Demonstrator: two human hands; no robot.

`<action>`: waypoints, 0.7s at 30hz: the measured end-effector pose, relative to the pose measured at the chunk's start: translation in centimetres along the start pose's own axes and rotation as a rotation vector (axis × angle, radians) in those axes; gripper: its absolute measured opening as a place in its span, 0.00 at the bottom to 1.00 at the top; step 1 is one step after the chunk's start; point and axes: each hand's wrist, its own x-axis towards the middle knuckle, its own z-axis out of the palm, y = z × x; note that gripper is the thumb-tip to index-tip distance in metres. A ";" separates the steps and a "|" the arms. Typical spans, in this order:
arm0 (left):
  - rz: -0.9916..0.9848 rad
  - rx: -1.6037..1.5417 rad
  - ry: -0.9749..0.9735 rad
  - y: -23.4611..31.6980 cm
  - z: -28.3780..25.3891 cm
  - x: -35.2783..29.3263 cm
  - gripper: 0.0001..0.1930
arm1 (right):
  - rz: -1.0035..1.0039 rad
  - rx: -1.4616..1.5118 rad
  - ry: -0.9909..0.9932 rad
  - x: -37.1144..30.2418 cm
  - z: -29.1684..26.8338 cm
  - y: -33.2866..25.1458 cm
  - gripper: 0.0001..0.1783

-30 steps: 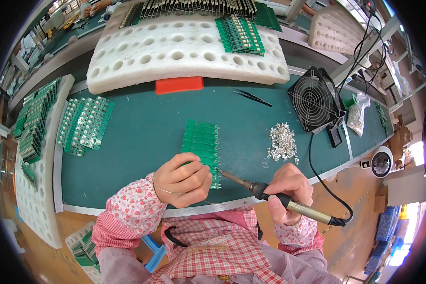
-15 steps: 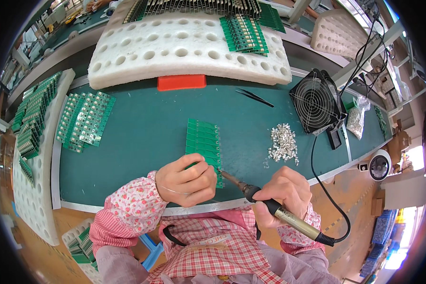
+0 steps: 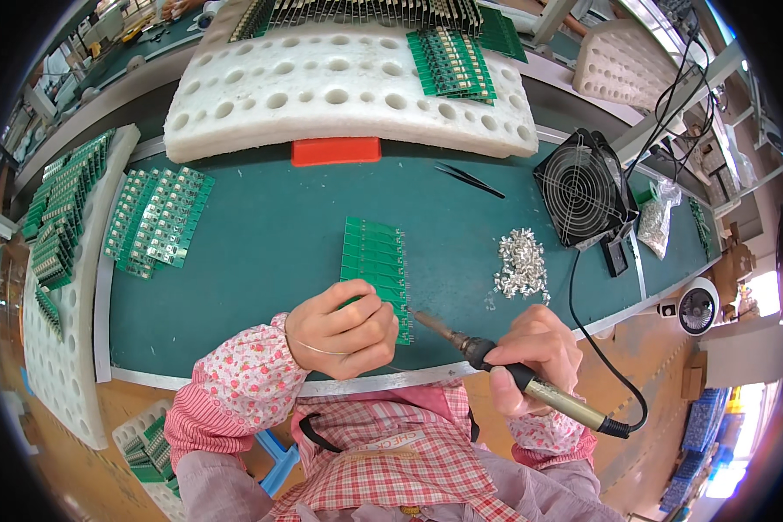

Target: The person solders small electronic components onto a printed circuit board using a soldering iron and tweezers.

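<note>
A green circuit board panel (image 3: 372, 248) lies on the green mat, with small metal parts along its right edge. Over the panel's lower left part, my left hand (image 3: 344, 331) is closed with the fingers bunched together; what they pinch is hidden. A thin silvery wire (image 3: 324, 351) curves across the back of this hand near the wrist. My right hand (image 3: 538, 357) is wrapped round a soldering iron (image 3: 531, 383). The iron slants up to the left, its tip by the panel's right edge, and I cannot tell whether it touches.
Small metal pieces (image 3: 521, 264) are heaped at the right, near a black fan (image 3: 578, 187) and a plastic bag (image 3: 657, 217). Black tweezers (image 3: 470, 179) lie farther back. White foam blocks (image 3: 322, 100) hold more boards. Finished-looking board panels (image 3: 158, 217) lie left; a red block (image 3: 336, 151) sits behind.
My right hand and the soldering iron have shifted slightly right, drawing the tip a little away from the panel's edge. My left hand and the panel stay nearly where they were.
</note>
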 end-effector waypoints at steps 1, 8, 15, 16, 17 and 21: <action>0.002 0.003 -0.001 0.0 0.0 0.0 0.08 | -0.009 0.014 -0.020 0.0 0.1 0.0 0.10; 0.012 -0.002 -0.020 0.1 0.0 0.1 0.07 | -0.140 -0.081 -0.134 0.7 0.4 -0.6 0.11; -0.005 0.014 0.006 0.0 0.1 0.2 0.07 | -0.142 -0.129 -0.066 0.4 0.1 -0.9 0.12; -0.002 0.015 0.010 0.0 0.1 0.2 0.07 | -0.105 -0.119 -0.051 0.3 -0.1 -0.9 0.13; 0.000 0.016 0.010 -0.1 0.1 0.2 0.07 | -0.066 -0.105 -0.035 0.1 -0.2 -0.9 0.13; -0.007 0.019 0.006 -0.1 0.1 0.1 0.07 | -0.066 -0.074 -0.055 0.2 0.0 -0.5 0.13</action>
